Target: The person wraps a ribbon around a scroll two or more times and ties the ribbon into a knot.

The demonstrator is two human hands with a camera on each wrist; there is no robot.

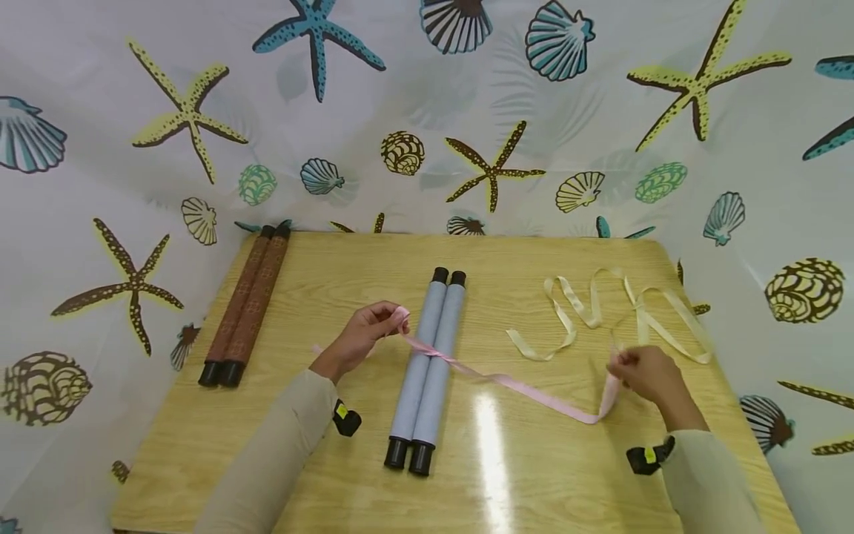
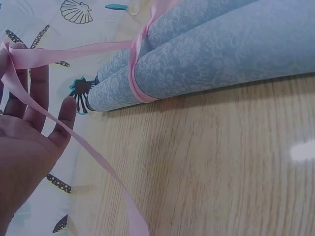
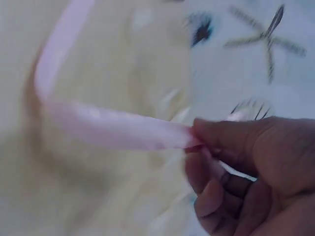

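Observation:
Two light-blue floral rolls [image 1: 411, 393] with black ends lie side by side on the table. A pink satin ribbon [image 1: 534, 394] passes around both and crosses over them; the left wrist view shows its loop [image 2: 133, 78] snug against the rolls. Just left of the rolls, my left hand [image 1: 363, 330] pinches one length of ribbon between thumb and fingers, and a tail hangs down from it. My right hand [image 1: 647, 374], well to the right, pinches the other ribbon length [image 3: 123, 130] between thumb and forefinger. That length sags to the tabletop between the rolls and the hand.
On the wooden table [image 1: 333, 489], a cream ribbon [image 1: 567, 334] lies in loose curves at the right, near my right hand. Two brown patterned rolls [image 1: 256, 304] with black ends rest at the left edge. A shell-and-starfish cloth [image 1: 373, 104] hangs behind and around.

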